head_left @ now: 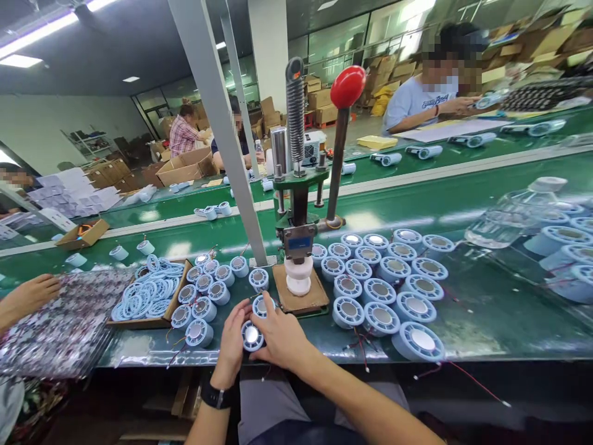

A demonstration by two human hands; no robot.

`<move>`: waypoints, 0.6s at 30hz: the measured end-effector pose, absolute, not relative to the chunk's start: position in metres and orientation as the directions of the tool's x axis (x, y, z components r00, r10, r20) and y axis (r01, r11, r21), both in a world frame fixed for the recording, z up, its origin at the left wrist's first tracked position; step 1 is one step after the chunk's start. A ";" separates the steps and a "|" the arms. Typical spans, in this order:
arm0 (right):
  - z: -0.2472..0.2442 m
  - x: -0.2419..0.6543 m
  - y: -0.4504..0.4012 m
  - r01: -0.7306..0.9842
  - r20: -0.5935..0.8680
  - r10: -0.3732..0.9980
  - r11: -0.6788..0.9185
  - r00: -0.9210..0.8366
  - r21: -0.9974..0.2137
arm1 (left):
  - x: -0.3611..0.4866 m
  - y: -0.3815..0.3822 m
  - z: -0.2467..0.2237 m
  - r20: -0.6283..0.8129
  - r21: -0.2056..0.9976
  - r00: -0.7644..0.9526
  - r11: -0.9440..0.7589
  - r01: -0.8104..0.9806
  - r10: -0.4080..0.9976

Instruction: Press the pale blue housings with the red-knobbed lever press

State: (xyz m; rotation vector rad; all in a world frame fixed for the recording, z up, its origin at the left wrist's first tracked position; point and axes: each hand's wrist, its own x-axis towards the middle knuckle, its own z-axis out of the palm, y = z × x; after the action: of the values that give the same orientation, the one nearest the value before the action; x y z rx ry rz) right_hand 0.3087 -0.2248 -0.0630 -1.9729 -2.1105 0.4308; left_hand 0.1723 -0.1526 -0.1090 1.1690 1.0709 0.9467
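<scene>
At the table's front edge, my left hand (235, 339) and my right hand (283, 332) close round a light-blue round housing (252, 335) with a silver disc in its middle. Left fingers press its left side; right fingers and thumb curve round its right side. A second such housing (262, 305) sits just behind, partly covered by the right fingers, and I cannot tell whether they grip it. Beyond them is a green hand press (299, 238) with a red-knobbed lever (340, 136). Its white pressing block (298, 276) stands over a brown board (319, 298).
Several housings with thin wires stand left (199, 332) and right (382, 315) of the press. A cardboard box of light-blue rings (147, 293) is at left, beside plastic-wrapped parts (60, 327) and another person's hand (34, 300). A grey post (217, 123) rises behind. A clear bottle (514, 213) lies right.
</scene>
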 end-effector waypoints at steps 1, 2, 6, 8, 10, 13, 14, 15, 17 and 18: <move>-0.062 0.311 -0.225 0.928 -0.036 0.996 0.059 -0.078 -0.367 | 0.173 -0.147 -0.107 -0.122 0.992 0.247 0.129 -0.013 0.961; -0.062 0.313 -0.227 0.924 -0.027 0.996 0.066 -0.083 -0.378 | 0.174 -0.140 -0.104 -0.091 0.996 0.258 0.092 0.005 0.962; -0.067 0.318 -0.245 0.895 0.061 0.993 0.116 -0.099 -0.431 | 0.190 -0.100 -0.095 0.126 0.967 0.348 -0.193 0.164 0.929; -0.069 0.321 -0.264 0.878 0.126 0.990 0.117 -0.065 -0.465 | 0.205 -0.085 -0.097 0.241 0.878 0.450 -0.391 0.278 0.860; -0.067 0.330 -0.291 0.861 0.260 0.965 0.098 0.041 -0.499 | 0.217 -0.079 -0.101 0.290 0.767 0.543 -0.531 0.360 0.788; -0.052 0.373 -0.338 0.871 0.494 0.810 -0.041 0.316 -0.490 | 0.222 -0.082 -0.106 0.304 0.684 0.589 -0.602 0.412 0.748; -0.046 0.397 -0.354 0.870 0.539 0.730 -0.154 0.419 -0.468 | 0.221 -0.085 -0.107 0.313 0.670 0.580 -0.607 0.426 0.752; -0.039 0.426 -0.368 0.847 0.557 0.649 -0.300 0.519 -0.439 | 0.219 -0.088 -0.107 0.320 0.661 0.568 -0.608 0.439 0.758; -0.031 0.490 -0.389 0.701 0.508 0.500 -0.611 0.702 -0.367 | 0.214 -0.093 -0.107 0.331 0.652 0.551 -0.608 0.454 0.766; -0.029 0.521 -0.396 0.596 0.441 0.440 -0.734 0.782 -0.326 | 0.212 -0.095 -0.107 0.337 0.651 0.546 -0.609 0.454 0.767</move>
State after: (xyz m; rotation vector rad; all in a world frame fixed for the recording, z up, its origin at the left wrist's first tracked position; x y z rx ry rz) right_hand 0.5212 -0.3961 -0.0292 -2.5177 -0.7781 -0.4671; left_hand 0.2123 -0.0949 -0.1067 2.2884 0.9852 0.8403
